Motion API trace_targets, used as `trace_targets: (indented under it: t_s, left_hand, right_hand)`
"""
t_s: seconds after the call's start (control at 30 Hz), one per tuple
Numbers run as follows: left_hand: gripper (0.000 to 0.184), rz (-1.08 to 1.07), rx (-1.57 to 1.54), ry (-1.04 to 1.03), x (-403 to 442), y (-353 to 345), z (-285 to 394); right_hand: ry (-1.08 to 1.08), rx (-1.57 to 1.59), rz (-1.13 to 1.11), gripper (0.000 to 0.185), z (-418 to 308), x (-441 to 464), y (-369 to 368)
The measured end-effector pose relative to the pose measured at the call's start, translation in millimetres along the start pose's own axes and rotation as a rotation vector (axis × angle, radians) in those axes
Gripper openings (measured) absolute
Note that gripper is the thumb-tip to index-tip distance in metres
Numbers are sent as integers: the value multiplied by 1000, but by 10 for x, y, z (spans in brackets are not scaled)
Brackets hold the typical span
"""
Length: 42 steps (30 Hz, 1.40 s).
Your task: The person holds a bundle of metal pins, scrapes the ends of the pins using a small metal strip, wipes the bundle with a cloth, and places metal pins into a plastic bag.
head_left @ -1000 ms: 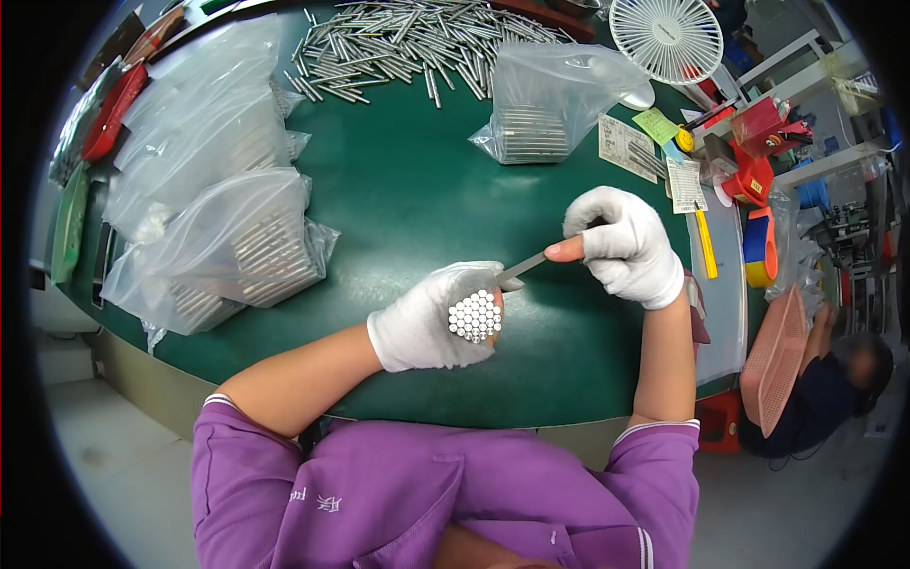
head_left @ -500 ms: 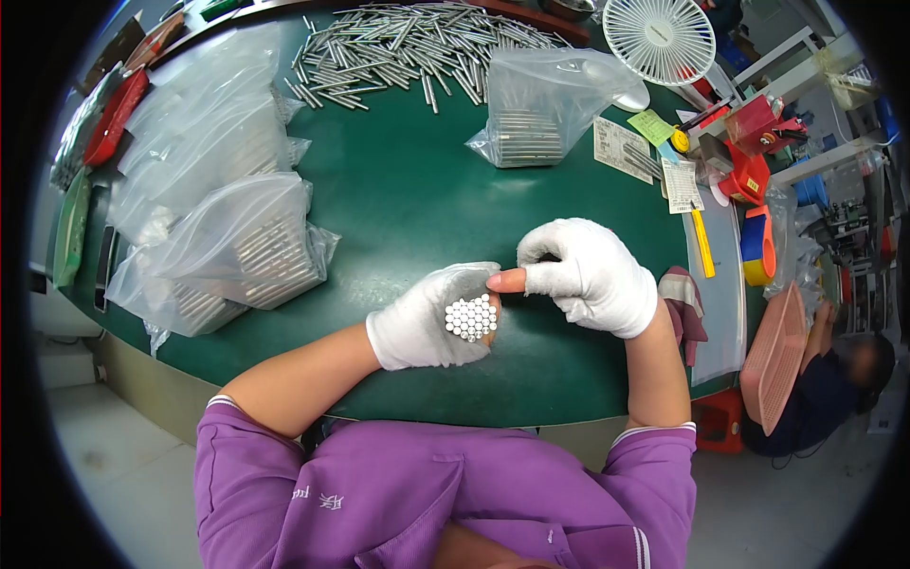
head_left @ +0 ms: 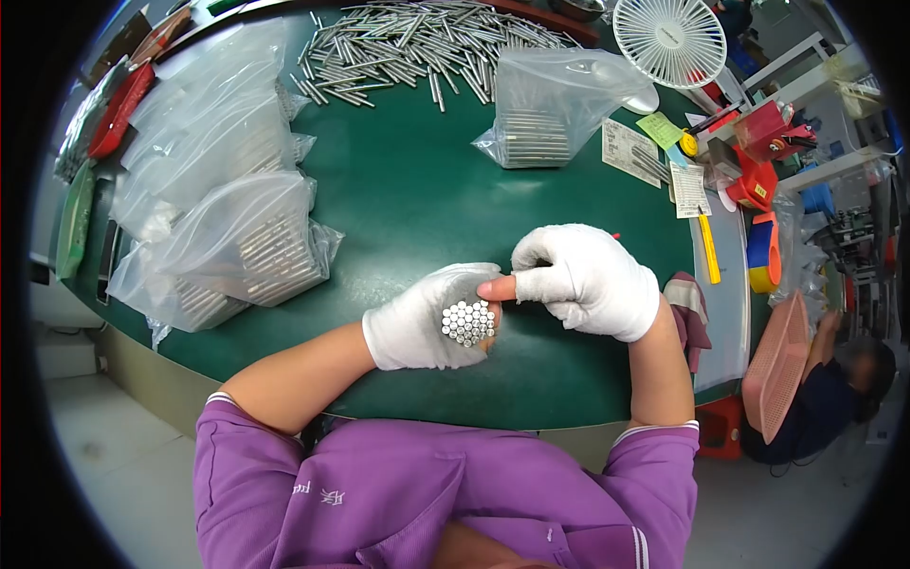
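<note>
My left hand [head_left: 417,318], in a white glove, is closed around a bundle of thin metal rods [head_left: 468,323]. Their round, bright ends face up toward me in a tight cluster. My right hand [head_left: 583,283], also gloved, is beside it with fingers loosely curled and apart. One bare-tipped digit stretches left and touches the upper edge of the bundle, by the left hand's fingers. Nothing shows in the right hand, though its palm side is partly hidden.
Loose metal rods [head_left: 408,47] lie heaped at the back of the green table [head_left: 408,190]. Clear bags of rods [head_left: 275,251] pile up at left; another bag [head_left: 536,137] stands behind my hands. A white fan [head_left: 669,38], paper slips and a yellow cutter [head_left: 709,248] are at right. A person sits beyond.
The digit of my right hand has shifted slightly left and down along the top of the rod bundle. My left hand still grips the bundle, tilted a little differently. The view has shifted slightly.
</note>
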<state>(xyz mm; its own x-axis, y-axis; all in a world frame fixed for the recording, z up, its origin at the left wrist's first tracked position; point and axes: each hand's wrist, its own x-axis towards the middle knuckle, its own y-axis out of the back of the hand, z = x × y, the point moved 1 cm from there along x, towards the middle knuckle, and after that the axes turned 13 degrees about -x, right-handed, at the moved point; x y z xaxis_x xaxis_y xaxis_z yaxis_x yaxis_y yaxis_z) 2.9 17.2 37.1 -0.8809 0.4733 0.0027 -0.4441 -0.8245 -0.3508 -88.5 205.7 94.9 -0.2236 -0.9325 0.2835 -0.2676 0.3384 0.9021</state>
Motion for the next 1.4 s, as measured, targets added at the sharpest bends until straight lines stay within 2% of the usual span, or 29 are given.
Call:
trace_targets:
  t_s: [0.1, 0.2, 0.27, 0.4, 0.5, 0.6, 0.83, 0.9, 0.93, 1.0, 1.03, 1.17, 1.27, 1.33, 1.4]
  left_hand:
    - [33, -36, 42, -79, 5, 16, -27]
    - [35, 1, -26, 48, 5, -17, 14]
    - [37, 5, -23, 40, -6, -13, -32]
    - [42, -18, -47, 54, -23, 15, -44]
    - [43, -8, -9, 27, -27, 24, -99]
    - [42, -11, -72, 97, -13, 10, -50]
    - [38, 15, -138, 81, -3, -8, -56]
    - [38, -21, 127, -52, 10, -6, -4]
    - [38, -22, 128, -49, -1, -10, -10]
    - [40, 29, -137, 75, -25, -19, -51]
    - [40, 5, -150, 92, -22, -5, -67]
    - [42, 55, -32, 13, -48, -6, -101]
    - [45, 6, -86, 47, -43, 3, -68]
    - [48, 0, -100, 49, -39, 12, -94]
    - [48, -8, -39, 18, -13, 10, -78]
  right_hand:
    - [-24, 41, -32, 62, 7, -1, -21]
    - [40, -19, 34, 64, -12, 26, -70]
    - [51, -81, 44, 65, -31, 40, -35]
    - [83, 33, 83, 61, 141, -13, -69]
    - [90, -13, 111, 58, 75, 37, -76]
    - [94, -27, 110, 58, 87, 37, -75]
    - [116, 37, 134, 62, 32, 78, -180]
    - [118, -16, 116, 61, 2, 95, -148]
    - [117, -15, 118, 61, 55, 57, -132]
    - [103, 52, 126, 60, 160, -6, -119]
    - [105, 46, 145, 60, 147, -11, -130]
    - [92, -60, 129, 60, 87, 19, -104]
    - [107, -22, 154, 59, 142, -16, -90]
    - [38, 130, 66, 59, 170, -19, -62]
    - [102, 17, 142, 61, 68, 60, -153]
